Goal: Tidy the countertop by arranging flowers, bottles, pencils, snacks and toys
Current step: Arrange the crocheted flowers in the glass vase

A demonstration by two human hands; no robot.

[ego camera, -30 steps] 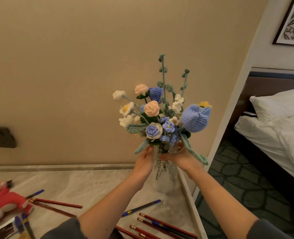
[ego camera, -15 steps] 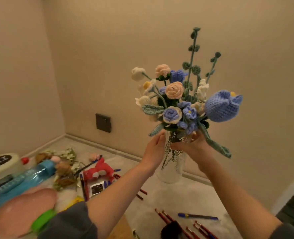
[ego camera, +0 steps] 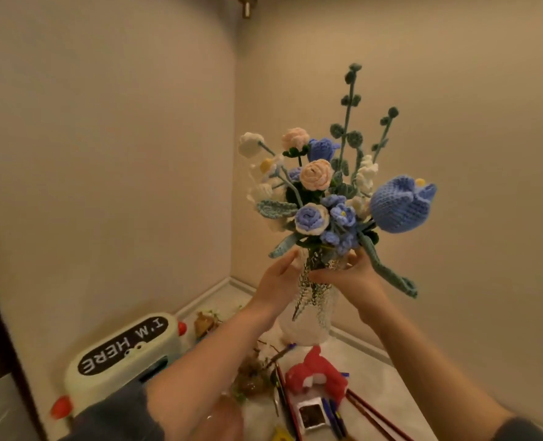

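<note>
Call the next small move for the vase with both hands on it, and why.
Probably set the clear glass vase of crocheted blue, peach and white flowers down in the back corner. Left hand and right hand grip its neck, and the red plush toy and scattered pencils crowd the countertop nearer the person.

I see the crocheted bouquet (ego camera: 327, 198) standing in the glass vase (ego camera: 308, 313), which sits toward the back corner of the bench (ego camera: 375, 374). My left hand (ego camera: 279, 281) is on the vase's left side, my right hand (ego camera: 353, 275) on its right. In front of the vase lies a plush toy (ego camera: 318, 374), with pencils (ego camera: 369, 412) to its right and a lidded box (ego camera: 120, 354) far left by the wall.
</note>
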